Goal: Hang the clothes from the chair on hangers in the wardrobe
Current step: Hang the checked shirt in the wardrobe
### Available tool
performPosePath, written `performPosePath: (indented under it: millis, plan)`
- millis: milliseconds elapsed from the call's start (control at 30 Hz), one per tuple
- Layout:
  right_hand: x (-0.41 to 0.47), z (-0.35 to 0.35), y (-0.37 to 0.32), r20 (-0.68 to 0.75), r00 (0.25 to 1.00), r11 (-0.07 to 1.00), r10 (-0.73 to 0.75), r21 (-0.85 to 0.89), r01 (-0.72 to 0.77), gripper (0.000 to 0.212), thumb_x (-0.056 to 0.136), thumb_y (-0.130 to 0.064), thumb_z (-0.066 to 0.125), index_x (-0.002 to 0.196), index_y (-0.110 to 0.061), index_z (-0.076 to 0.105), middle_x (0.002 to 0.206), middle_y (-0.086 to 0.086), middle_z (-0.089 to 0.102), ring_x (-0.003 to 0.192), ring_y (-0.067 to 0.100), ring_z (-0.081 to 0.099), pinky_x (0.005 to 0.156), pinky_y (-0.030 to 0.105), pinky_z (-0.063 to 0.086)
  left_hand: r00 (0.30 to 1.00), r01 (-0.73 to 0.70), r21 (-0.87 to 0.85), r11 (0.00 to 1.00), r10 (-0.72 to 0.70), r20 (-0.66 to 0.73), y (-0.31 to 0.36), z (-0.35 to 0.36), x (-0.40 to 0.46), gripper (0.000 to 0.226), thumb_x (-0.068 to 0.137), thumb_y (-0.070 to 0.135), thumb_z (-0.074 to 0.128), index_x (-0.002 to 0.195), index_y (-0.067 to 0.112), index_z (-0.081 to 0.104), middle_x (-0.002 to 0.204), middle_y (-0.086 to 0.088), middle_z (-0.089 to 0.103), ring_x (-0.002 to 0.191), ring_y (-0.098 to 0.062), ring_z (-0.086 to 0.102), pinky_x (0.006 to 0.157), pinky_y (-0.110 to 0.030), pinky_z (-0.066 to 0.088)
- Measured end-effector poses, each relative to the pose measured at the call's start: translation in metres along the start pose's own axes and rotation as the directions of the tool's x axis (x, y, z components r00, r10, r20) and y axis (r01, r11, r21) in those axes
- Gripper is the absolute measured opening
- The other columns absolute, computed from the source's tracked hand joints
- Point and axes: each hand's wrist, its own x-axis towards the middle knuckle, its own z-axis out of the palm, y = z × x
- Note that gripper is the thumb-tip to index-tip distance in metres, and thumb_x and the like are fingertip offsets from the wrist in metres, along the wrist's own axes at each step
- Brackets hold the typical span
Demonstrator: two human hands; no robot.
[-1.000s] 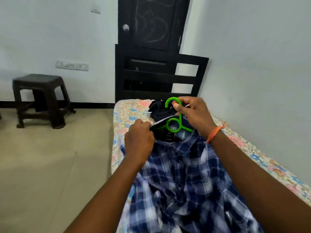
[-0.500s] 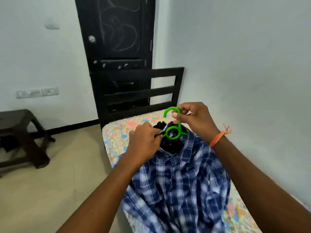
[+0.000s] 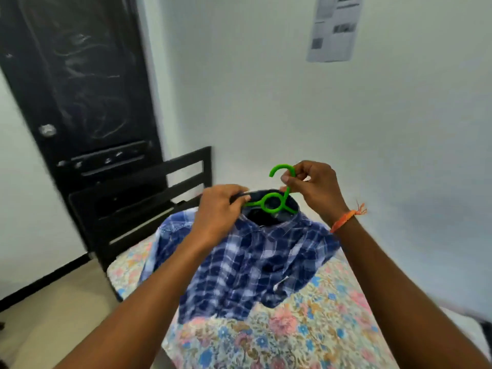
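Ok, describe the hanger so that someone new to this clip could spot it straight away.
Start at the bed with the floral sheet, then go up to the blue checked shirt held above it. The hanger sits in the shirt's collar, its hook pinched by the right hand while the left hand grips the collar. It is the only bright green thing in view.

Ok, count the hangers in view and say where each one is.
1. The green hanger sits inside the collar of the blue checked shirt above the bed; the right hand pinches its hook and the left hand grips the collar. Others may lie out of frame.
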Motion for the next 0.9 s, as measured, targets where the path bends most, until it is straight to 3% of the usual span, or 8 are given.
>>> performPosePath:
  millis: [167, 300, 467, 567, 633, 700, 800, 900]
  plan:
    - [-0.073, -0.066, -0.038, -0.147, 0.986, 0.995, 0.076, -0.056, -0.085, 0.01, 0.079, -0.007, 0.081, 0.08, -0.003, 0.072, 0.072, 0.008, 0.068, 0.076, 0.033, 0.073, 0.079, 0.05, 0.06, 0.961, -0.207, -0.135, 0.969, 0.228, 0.157, 0.056, 0.022, -0.022, 0.009, 0.09, 0.021, 0.068, 0.095, 0.015, 0.073, 0.088, -0.001, 0.071, 0.079, -0.017, 0.062, 0.067, -0.025, 0.041]
    - [-0.135, -0.125, -0.068, -0.284, 0.951, 0.98, 0.124, -0.114, -0.162, 0.01, 0.077, -0.009, 0.082, 0.078, -0.011, 0.072, 0.077, 0.011, 0.074, 0.071, 0.014, 0.068, 0.075, 0.035, 0.059, 0.89, -0.403, -0.27, 0.875, 0.443, 0.107, 0.118, 0.045, -0.047, 0.006, 0.089, 0.016, 0.07, 0.093, 0.013, 0.069, 0.087, -0.002, 0.065, 0.082, -0.021, 0.055, 0.07, -0.032, 0.041]
    - [-0.215, -0.2, -0.105, -0.5, 0.831, 0.952, 0.244, -0.039, -0.304, 0.016, 0.082, -0.013, 0.08, 0.078, -0.013, 0.065, 0.089, 0.025, 0.068, 0.085, 0.027, 0.071, 0.063, 0.036, 0.056, 0.846, -0.484, -0.418, 0.769, 0.532, -0.002, 0.202, 0.086, -0.088, 0.012, 0.085, 0.021, 0.074, 0.093, 0.019, 0.065, 0.091, 0.006, 0.063, 0.09, -0.02, 0.052, 0.075, -0.038, 0.035]
    - [-0.258, -0.241, -0.133, -0.602, 0.762, 0.939, 0.237, -0.059, -0.339, 0.015, 0.084, -0.012, 0.078, 0.083, -0.006, 0.064, 0.098, 0.029, 0.069, 0.096, 0.032, 0.072, 0.059, 0.038, 0.058, 0.883, -0.447, -0.491, 0.748, 0.457, -0.108, 0.256, 0.1, -0.124, 0.024, 0.086, 0.033, 0.072, 0.101, 0.019, 0.059, 0.098, 0.007, 0.053, 0.09, -0.013, 0.046, 0.074, -0.028, 0.019]
    - [-0.289, -0.269, -0.157, -0.676, 0.706, 0.924, 0.212, -0.097, -0.37, 0.02, 0.084, -0.013, 0.078, 0.089, 0.0, 0.064, 0.097, 0.026, 0.071, 0.094, 0.027, 0.073, 0.064, 0.045, 0.061, 0.914, -0.37, -0.655, 0.659, 0.385, -0.13, 0.289, 0.111, -0.165, 0.033, 0.088, 0.042, 0.066, 0.102, 0.016, 0.053, 0.098, 0.007, 0.044, 0.088, -0.01, 0.041, 0.076, -0.027, 0.024]
    - [-0.318, -0.295, -0.182, -0.733, 0.657, 0.914, 0.178, -0.124, -0.386, 0.021, 0.084, -0.014, 0.078, 0.089, 0.0, 0.063, 0.095, 0.024, 0.072, 0.091, 0.023, 0.074, 0.062, 0.045, 0.061, 0.939, -0.216, -0.805, 0.553, 0.345, -0.015, 0.315, 0.124, -0.218, 0.039, 0.088, 0.048, 0.063, 0.101, 0.015, 0.048, 0.095, 0.008, 0.04, 0.084, -0.009, 0.04, 0.076, -0.026, 0.033]
    - [-0.37, -0.331, -0.226, -0.816, 0.567, 0.908, 0.108, -0.151, -0.391, 0.02, 0.084, -0.014, 0.078, 0.079, -0.011, 0.059, 0.084, 0.015, 0.073, 0.087, 0.021, 0.075, 0.054, 0.036, 0.056, 0.846, 0.037, -0.857, 0.515, 0.44, 0.3, 0.363, 0.15, -0.303, 0.055, 0.08, 0.058, 0.069, 0.11, 0.02, 0.045, 0.099, 0.008, 0.041, 0.09, -0.005, 0.045, 0.075, -0.022, 0.039]
    - [-0.419, -0.358, -0.265, -0.864, 0.5, 0.907, 0.06, -0.161, -0.388, 0.021, 0.085, -0.014, 0.077, 0.08, -0.011, 0.056, 0.081, 0.011, 0.073, 0.084, 0.02, 0.075, 0.054, 0.035, 0.054, 0.738, 0.081, -0.853, 0.515, 0.544, 0.399, 0.421, 0.16, -0.362, 0.077, 0.07, 0.072, 0.067, 0.12, 0.018, 0.045, 0.109, 0.006, 0.043, 0.102, -0.016, 0.046, 0.084, -0.032, 0.042]
